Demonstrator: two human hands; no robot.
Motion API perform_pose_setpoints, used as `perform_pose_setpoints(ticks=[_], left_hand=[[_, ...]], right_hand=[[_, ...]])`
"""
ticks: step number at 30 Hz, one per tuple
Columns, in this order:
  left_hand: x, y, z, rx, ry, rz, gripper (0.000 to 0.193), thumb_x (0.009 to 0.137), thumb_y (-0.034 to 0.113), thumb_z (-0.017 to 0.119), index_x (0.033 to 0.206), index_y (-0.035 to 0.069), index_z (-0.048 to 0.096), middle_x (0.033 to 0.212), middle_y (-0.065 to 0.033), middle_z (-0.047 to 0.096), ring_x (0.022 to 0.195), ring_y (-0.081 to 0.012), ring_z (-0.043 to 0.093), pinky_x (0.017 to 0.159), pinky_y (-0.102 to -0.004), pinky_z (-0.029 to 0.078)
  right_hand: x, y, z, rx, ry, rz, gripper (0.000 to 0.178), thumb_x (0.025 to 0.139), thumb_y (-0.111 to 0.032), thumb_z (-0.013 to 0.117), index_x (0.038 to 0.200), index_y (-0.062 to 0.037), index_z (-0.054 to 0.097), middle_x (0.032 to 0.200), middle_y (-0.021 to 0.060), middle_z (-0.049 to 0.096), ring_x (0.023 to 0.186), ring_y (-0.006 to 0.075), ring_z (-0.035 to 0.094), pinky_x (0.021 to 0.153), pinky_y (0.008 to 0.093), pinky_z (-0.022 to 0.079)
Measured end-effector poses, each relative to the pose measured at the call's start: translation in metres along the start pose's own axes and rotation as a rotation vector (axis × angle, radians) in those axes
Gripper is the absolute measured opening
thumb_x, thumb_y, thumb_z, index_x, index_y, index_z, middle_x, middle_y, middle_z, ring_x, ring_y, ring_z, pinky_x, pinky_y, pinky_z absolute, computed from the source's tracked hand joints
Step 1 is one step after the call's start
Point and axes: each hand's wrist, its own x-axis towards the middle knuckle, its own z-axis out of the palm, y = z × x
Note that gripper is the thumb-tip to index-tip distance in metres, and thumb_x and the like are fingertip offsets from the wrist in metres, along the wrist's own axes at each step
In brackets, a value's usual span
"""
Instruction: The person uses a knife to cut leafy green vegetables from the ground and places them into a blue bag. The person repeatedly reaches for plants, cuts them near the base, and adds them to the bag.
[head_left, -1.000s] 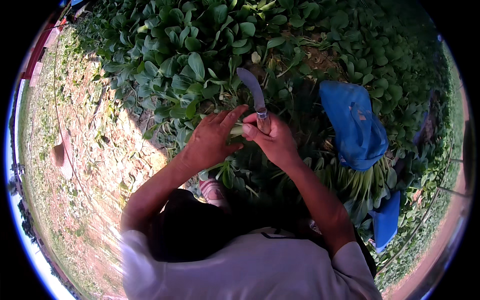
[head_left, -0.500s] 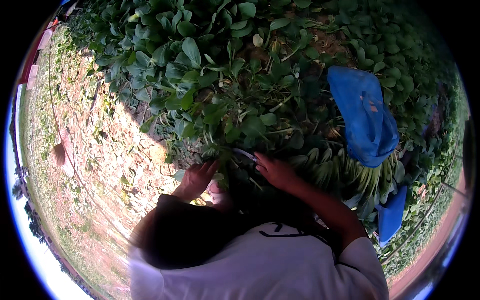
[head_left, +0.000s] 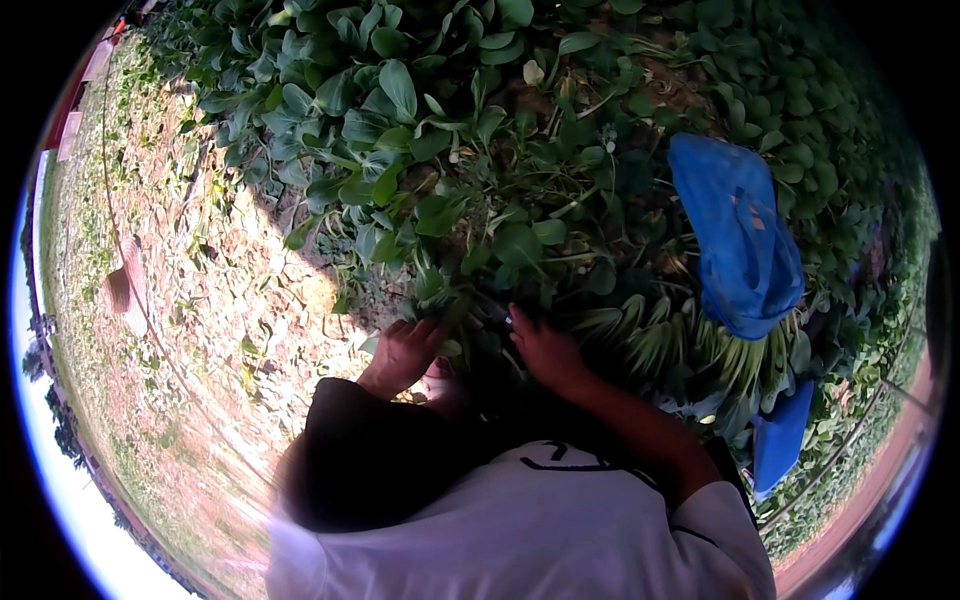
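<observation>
My left hand [head_left: 402,355] reaches low among the greens, fingers curled round a leafy green plant [head_left: 458,310] that looks like bok choy. Leaves and shade partly hide the grip, and a dark shape below covers most of the forearm. To its right, my right hand [head_left: 543,350] is closed round the handle of a small knife [head_left: 508,320]. The knife's blade points left toward the plant's base and is mostly lost in shadow. Just right of that hand lies a row of bok choy [head_left: 660,335] with pale stalks.
Dense growing greens [head_left: 370,110] stand ahead. A blue bag [head_left: 740,240] lies on the plants at right, with another blue thing [head_left: 783,440] nearer me. Sunlit soil with scattered leaves [head_left: 220,270] spreads left, where a straw hat [head_left: 125,288] lies.
The knife's pale curved blade, plain before, is now mostly hidden in the shade. My right hand has turned slightly. The scene has shifted a little to the right in the view.
</observation>
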Motion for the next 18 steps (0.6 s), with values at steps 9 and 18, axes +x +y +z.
perform_pose_setpoints(ticks=[9,18], left_hand=[[0.001,-0.002,-0.005,-0.138,0.034,-0.232,0.037,0.072,0.013,0.067,0.108,0.012,0.057,0.088,-0.008,0.062,0.067,-0.0289,0.063,0.055,-0.0375,0.051],[-0.004,-0.009,-0.017,-0.268,-0.06,-0.295,0.031,0.073,0.009,0.065,0.103,0.012,0.061,0.088,-0.0096,0.062,0.074,-0.0315,0.063,0.063,-0.0399,0.052]], right_hand=[[0.003,0.013,0.01,0.344,-0.061,-0.038,0.044,0.091,-0.025,0.05,0.128,-0.0042,0.04,0.092,0.0181,0.064,0.079,0.0389,0.061,0.067,0.0473,0.049],[0.01,0.01,-0.021,0.394,-0.173,0.02,0.044,0.089,-0.024,0.054,0.126,-0.0032,0.045,0.101,0.0203,0.063,0.088,0.0379,0.061,0.075,0.0429,0.049]])
